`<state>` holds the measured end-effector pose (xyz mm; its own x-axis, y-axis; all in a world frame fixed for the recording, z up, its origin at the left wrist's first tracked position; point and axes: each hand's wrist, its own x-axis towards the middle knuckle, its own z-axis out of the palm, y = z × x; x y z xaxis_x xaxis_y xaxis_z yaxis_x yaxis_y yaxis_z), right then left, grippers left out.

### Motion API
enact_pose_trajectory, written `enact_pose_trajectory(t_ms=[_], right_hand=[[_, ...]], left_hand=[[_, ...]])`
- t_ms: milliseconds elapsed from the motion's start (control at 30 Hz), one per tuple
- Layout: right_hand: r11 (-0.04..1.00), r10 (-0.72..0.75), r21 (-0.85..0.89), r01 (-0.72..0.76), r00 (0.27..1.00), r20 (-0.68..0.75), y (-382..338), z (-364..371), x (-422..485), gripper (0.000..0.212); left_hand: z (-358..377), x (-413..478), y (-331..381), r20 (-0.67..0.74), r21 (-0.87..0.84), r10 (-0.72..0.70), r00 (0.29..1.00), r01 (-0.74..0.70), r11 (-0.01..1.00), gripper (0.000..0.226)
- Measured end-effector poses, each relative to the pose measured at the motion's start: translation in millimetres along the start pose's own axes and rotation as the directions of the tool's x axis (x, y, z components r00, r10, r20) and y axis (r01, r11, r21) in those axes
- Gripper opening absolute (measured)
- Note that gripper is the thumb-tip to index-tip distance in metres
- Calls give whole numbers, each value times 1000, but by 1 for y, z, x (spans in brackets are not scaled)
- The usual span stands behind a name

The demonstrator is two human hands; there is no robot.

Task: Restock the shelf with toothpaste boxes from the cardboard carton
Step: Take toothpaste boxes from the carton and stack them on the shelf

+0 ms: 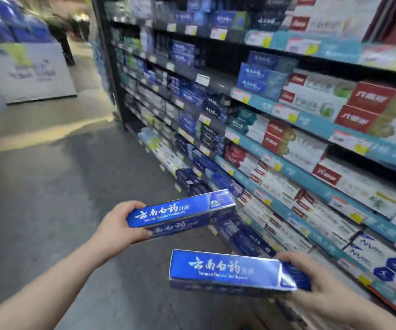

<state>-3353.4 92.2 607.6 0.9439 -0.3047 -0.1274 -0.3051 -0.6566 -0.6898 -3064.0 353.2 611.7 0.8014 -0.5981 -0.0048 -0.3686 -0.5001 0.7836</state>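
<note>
Low in the aisle, before the shelving, the left hand [123,226] grips the near end of a blue toothpaste box [182,211], with what looks like a second box stacked beneath it. Nearer the camera, the right hand [316,279] clasps the right end of another blue toothpaste box [225,270], held level. Both sit just off the shelf [294,170], whose tiers are packed with blue, white and red cartons; grey floor [49,198] lies left

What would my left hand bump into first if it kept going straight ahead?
Probably the dark blue boxes on a low shelf; the blue box that the left hand holds would likely touch first. Depth is unclear.
</note>
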Motion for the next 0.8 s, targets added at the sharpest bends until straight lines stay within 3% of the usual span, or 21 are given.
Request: enact_pose_trajectory(t_ms=[333, 567, 800], right_hand=[[1000, -31, 3, 31, 995, 96, -159, 64, 156, 48], [999, -40, -32, 43, 995, 94, -234, 75, 244, 40], [997, -69, -17, 70, 994, 83, -254, 62, 354, 41]], left_hand=[[-211, 55, -78, -171, -72, 0, 985, -13, 997, 41], [-281, 105, -110, -255, -115, -53, 966, 24, 993, 37], [-310, 191, -132, -290, -165, -106, 951, 60, 985, 35]])
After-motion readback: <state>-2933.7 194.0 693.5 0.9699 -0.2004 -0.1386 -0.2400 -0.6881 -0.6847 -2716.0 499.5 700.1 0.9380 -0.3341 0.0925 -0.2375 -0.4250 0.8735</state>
